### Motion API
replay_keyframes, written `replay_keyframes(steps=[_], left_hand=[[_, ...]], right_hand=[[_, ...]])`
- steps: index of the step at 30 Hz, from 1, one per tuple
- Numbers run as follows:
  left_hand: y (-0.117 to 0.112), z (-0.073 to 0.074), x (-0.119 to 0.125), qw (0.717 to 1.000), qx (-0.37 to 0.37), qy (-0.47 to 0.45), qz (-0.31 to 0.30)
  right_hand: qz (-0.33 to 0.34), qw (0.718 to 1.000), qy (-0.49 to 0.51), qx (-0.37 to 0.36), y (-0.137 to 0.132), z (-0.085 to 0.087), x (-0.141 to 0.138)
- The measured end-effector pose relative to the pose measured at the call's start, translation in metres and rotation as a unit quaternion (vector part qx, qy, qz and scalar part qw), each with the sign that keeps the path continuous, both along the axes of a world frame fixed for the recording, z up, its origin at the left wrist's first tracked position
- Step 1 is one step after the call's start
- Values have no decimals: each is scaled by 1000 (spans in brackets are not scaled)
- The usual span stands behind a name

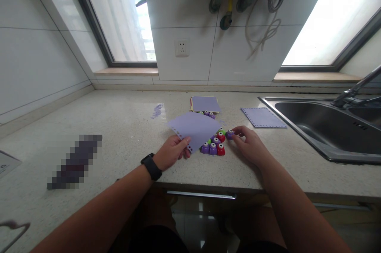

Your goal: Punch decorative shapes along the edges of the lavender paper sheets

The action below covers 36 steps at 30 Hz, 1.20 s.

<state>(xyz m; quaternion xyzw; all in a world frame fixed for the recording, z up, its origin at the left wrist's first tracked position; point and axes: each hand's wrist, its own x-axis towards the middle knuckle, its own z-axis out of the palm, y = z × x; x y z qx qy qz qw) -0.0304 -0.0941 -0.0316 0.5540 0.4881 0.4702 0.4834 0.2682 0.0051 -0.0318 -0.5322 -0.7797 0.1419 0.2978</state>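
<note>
Basically, the thin, flat lilac paper sheet [195, 126], pinched near its closest corner by the left hand [175, 149] above the pale speckled stone worktop [119, 126], looks light, crease-prone, best held by edges, while the right hand [250, 141], fingers bent, grips a small rounded purple plastic eye-topped punch [229, 134] just right of it.

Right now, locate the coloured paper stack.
In the head view, the coloured paper stack lies centre-back on the counter, beyond the purple sheet in the left hand, left of the sink.
</note>
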Motion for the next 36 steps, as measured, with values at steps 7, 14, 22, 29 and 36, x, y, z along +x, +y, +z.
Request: replay_keyframes(steps=[7,14,22,29,36], left_hand=[[-1,2,1,1000,12,16,-8],[-3,4,3,1000,17,11,-14],[-4,5,3,1000,20,-8,-14],[-5,9,3,999,18,-35,-20],[-3,6,1,996,11,-85,10]], right_hand=[[20,1000,6,-2,-4,2,-1],[28,998,-49,-16,-8,6,-2],[31,999,-38,-9,-8,3,-2],[33,999,-35,-11,-10,4,-3],[54,998,-24,-12,-14,7,-3]])
